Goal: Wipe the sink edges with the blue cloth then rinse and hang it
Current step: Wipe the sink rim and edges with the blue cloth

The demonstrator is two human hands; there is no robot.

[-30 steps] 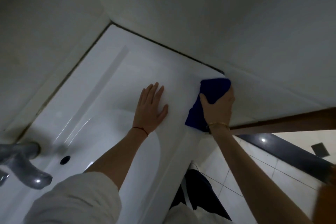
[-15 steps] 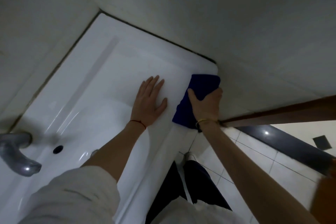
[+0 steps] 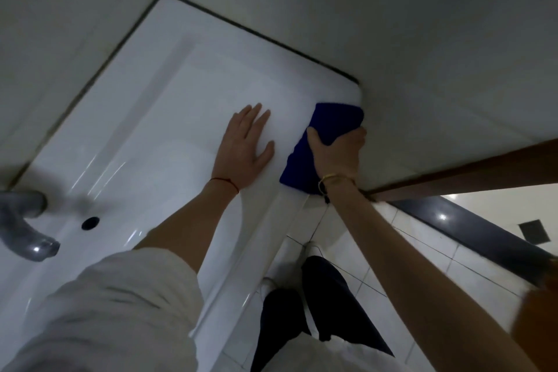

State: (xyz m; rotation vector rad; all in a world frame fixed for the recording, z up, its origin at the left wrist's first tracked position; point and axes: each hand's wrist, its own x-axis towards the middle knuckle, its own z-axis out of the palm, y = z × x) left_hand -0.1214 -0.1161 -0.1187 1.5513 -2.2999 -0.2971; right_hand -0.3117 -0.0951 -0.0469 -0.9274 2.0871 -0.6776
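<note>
Since half a second ago, both hands have kept their places at the sink's [image 3: 211, 48] right end. Left hand [image 3: 244, 149] lies flat on the rim, fingers straight and spread, arm extended. Right hand [image 3: 338, 154] reaches to the front corner, thumb and fingers curled round the cloth [image 3: 335, 122], pressing it against the edge by the wall [image 3: 422, 39].

The person wears a loose, pale grey-white fabric sleeve [image 3: 99, 308], creased and pushed up the left arm. A thin red string bracelet [image 3: 226, 182] circles the wrist below the left hand [image 3: 245, 149]. A slim gold bangle [image 3: 335, 179] sits below the right hand [image 3: 338, 151], with a small dark charm hanging. Dark navy trousers [image 3: 323, 296] cover the legs; light shoes [image 3: 312, 246] show on the floor.
</note>
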